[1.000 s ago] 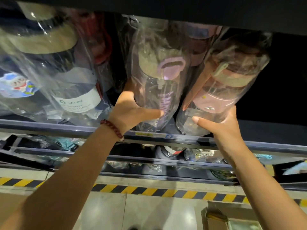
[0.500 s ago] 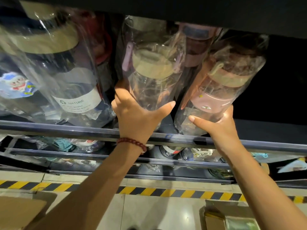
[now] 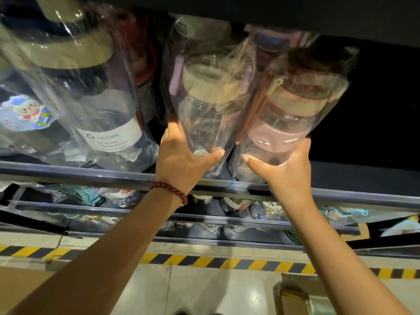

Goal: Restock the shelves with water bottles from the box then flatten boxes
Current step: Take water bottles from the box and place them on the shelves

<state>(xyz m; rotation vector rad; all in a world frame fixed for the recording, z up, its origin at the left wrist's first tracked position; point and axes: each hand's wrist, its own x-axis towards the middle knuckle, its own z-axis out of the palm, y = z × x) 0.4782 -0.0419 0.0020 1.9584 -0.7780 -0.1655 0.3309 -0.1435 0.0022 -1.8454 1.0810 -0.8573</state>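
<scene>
Fingers of left hand (image 3: 181,159) and right hand (image 3: 284,169) each curl round a bagged bottle base.

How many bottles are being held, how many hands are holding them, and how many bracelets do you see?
Bottles being held: 2, the clear bottle with the purple strap and the pink bottle
Hands: 2, the left hand and the right hand
Bracelets: 1, the red bead bracelet on the left wrist
Total: 5
</scene>
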